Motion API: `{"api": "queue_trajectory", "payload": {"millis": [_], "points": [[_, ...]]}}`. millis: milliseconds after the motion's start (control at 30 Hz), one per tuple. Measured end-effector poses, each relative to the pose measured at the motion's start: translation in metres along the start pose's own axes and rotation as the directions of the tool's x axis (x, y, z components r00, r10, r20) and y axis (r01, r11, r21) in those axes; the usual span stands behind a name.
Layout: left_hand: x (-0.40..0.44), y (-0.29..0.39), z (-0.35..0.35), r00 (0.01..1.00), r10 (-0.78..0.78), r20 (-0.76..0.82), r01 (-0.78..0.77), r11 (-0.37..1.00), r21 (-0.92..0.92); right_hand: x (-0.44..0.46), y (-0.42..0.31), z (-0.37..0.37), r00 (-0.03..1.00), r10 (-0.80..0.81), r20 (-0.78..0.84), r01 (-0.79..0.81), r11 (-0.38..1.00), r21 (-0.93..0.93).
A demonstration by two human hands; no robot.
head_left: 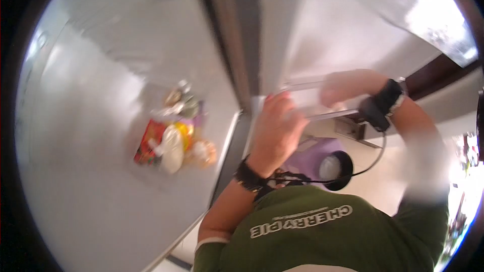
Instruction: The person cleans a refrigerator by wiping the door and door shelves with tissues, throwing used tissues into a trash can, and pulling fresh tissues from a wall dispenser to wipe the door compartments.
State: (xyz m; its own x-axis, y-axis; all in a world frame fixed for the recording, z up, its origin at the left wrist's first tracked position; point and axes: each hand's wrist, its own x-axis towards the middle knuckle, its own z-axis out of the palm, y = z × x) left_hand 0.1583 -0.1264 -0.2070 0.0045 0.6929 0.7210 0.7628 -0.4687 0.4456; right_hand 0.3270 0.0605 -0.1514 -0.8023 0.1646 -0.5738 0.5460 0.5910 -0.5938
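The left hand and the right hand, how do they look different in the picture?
The left hand looks clearer, while the right hand is so blurry its fingers are hard to tell apart.
The left hand points up the picture, but the right hand comes in from the right side.
The left hand has a black band at its wrist; the right hand has a chunky black device there.
Both hands are bare, without gloves.

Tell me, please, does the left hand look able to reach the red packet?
Probably yes: the red packet looks partly uncovered. The left hand would likely have to reach over the white bag, which overlaps the packet's near side.
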Motion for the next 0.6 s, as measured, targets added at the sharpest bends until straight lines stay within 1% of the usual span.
{"api": "queue_trajectory", "payload": {"millis": [33, 67, 100, 133, 200, 300, 400, 433, 533, 600], "points": [[0.0, 0.0, 0.0, 1.0, -0.002, 0.009, 0.002, 1.0, -0.017, -0.009, -0.007, -0.001, 0.995, 0.064, -0.07, -0.055, 0.991, 0.118], [0.0, -0.001, -0.001, 1.0, -0.003, 0.022, 0.003, 1.0, -0.025, -0.019, -0.022, -0.002, 0.98, 0.123, -0.157, -0.097, 0.982, 0.165], [0.0, -0.001, 0.0, 1.0, 0.007, 0.015, -0.007, 1.0, -0.015, -0.027, -0.03, -0.002, 0.968, 0.147, -0.204, -0.096, 0.965, 0.244], [-0.001, 0.0, 0.001, 1.0, 0.016, 0.01, -0.016, 1.0, 0.004, -0.032, -0.03, 0.0, 0.965, 0.144, -0.221, -0.05, 0.922, 0.383], [0.0, 0.001, 0.001, 0.999, 0.035, 0.024, -0.035, 0.999, 0.03, -0.034, -0.021, 0.005, 0.956, 0.12, -0.266, 0.075, 0.78, 0.621], [-0.001, 0.001, -0.002, 0.997, 0.039, 0.064, -0.043, 0.998, 0.049, -0.043, -0.009, 0.014, 0.953, 0.098, -0.287, 0.181, 0.574, 0.798], [-0.001, 0.001, -0.004, 0.996, 0.051, 0.077, -0.056, 0.996, 0.067, -0.052, -0.004, 0.02, 0.934, 0.063, -0.353, 0.278, 0.493, 0.824], [-0.001, 0.001, -0.004, 0.995, 0.05, 0.085, -0.056, 0.996, 0.063, -0.05, 0.001, 0.023, 0.922, 0.072, -0.38, 0.326, 0.387, 0.863], [-0.001, 0.003, -0.003, 0.995, 0.048, 0.085, -0.053, 0.997, 0.059, -0.062, 0.003, 0.025, 0.877, 0.102, -0.47, 0.42, 0.314, 0.851], [-0.002, 0.004, -0.003, 0.996, 0.037, 0.087, -0.042, 0.997, 0.066, -0.076, 0.003, 0.028, 0.832, 0.097, -0.545, 0.5, 0.291, 0.815]]}}
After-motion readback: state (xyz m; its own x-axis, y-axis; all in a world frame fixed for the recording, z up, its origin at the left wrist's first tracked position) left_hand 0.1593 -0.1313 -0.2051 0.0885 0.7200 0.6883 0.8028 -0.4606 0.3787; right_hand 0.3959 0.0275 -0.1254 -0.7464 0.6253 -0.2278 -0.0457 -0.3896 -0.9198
